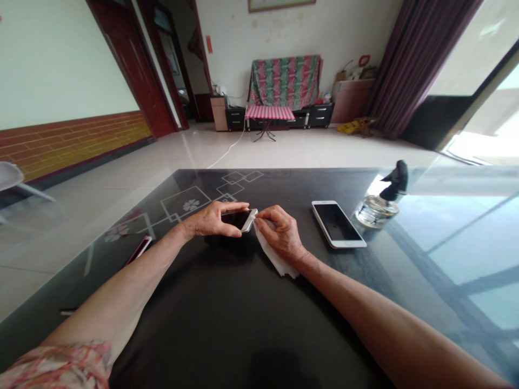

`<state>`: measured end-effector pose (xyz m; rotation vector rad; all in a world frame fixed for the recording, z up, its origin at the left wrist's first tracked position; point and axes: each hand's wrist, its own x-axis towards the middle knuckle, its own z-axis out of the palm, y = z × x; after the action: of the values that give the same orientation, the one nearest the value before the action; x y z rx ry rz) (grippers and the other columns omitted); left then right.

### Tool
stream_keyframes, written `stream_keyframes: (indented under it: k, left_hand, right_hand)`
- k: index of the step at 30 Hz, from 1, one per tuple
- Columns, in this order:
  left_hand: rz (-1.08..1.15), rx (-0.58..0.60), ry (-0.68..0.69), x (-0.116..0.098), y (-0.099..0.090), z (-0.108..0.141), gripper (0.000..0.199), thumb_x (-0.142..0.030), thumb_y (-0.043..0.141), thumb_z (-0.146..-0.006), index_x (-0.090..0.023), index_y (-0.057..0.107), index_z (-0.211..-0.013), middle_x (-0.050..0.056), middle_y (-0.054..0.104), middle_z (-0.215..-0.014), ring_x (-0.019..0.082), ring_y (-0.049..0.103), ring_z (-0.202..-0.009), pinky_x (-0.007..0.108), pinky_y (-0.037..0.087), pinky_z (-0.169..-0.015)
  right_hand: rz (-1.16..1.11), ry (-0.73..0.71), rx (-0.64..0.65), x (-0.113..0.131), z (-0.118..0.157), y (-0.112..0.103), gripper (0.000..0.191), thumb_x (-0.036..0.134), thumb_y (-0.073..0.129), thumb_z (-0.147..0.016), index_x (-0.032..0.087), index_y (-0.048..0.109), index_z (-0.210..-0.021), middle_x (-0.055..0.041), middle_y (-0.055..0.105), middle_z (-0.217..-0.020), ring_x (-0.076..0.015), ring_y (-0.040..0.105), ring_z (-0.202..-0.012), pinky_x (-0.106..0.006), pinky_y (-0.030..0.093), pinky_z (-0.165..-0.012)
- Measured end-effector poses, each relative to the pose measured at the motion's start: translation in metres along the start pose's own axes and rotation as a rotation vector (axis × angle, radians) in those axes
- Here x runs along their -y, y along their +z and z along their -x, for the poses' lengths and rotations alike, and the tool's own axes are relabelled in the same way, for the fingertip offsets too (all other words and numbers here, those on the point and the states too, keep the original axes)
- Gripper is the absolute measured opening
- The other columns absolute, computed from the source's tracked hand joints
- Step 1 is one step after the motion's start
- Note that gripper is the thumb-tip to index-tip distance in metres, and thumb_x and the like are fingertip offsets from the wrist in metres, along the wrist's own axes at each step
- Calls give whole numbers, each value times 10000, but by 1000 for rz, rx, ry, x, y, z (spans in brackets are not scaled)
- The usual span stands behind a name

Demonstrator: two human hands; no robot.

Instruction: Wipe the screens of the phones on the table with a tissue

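Note:
My left hand [213, 220] is closed around a white smartphone [239, 218], its dark screen facing up, fingers along the far edge and thumb along the near one. At the phone's right end, my right hand [280, 231] pinches a white tissue [275, 260] whose tip touches the phone's edge. The rest of the tissue hangs beneath the right palm toward the table. To the right, a second white smartphone [339, 225] lies face up on the table. Beyond it stands a clear spray bottle [377, 208] with a black trigger head.
The dark glossy table [186, 324] has a pattern of squares and flowers on its left. Beside my left forearm lies a red-edged phone-like item [140, 248], partly hidden. A thin dark object [68, 311] pokes out farther left. A white chair [11, 175] stands left of the table.

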<state>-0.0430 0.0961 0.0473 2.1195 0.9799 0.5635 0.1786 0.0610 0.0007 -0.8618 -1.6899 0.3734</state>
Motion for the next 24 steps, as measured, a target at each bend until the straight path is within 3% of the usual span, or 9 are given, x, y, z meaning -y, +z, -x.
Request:
stream_keyframes:
  k: [4, 11, 20, 24]
  left_hand:
    - [9, 7, 7, -1, 1, 0, 773, -320, 800, -630, -206, 505, -1335, 75, 585, -1306, 267, 512, -1234, 405, 345, -1097]
    - [52, -20, -15, 0, -1, 1, 797, -313, 813, -604, -184, 508, -1329, 87, 586, -1303, 287, 479, -1265, 431, 313, -1118]
    - [57, 50, 16, -1, -1, 1, 788, -294, 816, -612, -216, 506, -1333, 80, 583, -1309, 286, 514, -1231, 434, 349, -1090]
    - [76, 18, 24, -1, -2, 2, 781, -282, 823, -599, -200, 524, -1315, 88, 597, -1290, 290, 517, -1228, 442, 354, -1086]
  right_hand:
    - [30, 16, -28, -1, 1, 0, 88, 256, 581, -831, 216, 649, -791, -26, 638, -805, -152, 618, -767, -270, 500, -746]
    - [-7, -137, 92, 12, 9, 3, 77, 246, 558, -853, 227, 632, -856, -23, 619, -849, -140, 610, -811, -259, 498, -776]
    - [59, -42, -57, -1, 2, 0, 75, 244, 574, -841, 208, 621, -796, -31, 628, -812, -147, 609, -766, -271, 496, -750]
    - [23, -105, 7, 5, 6, 1, 63, 240, 565, -849, 215, 623, -841, -29, 622, -843, -143, 608, -786, -268, 496, -753]
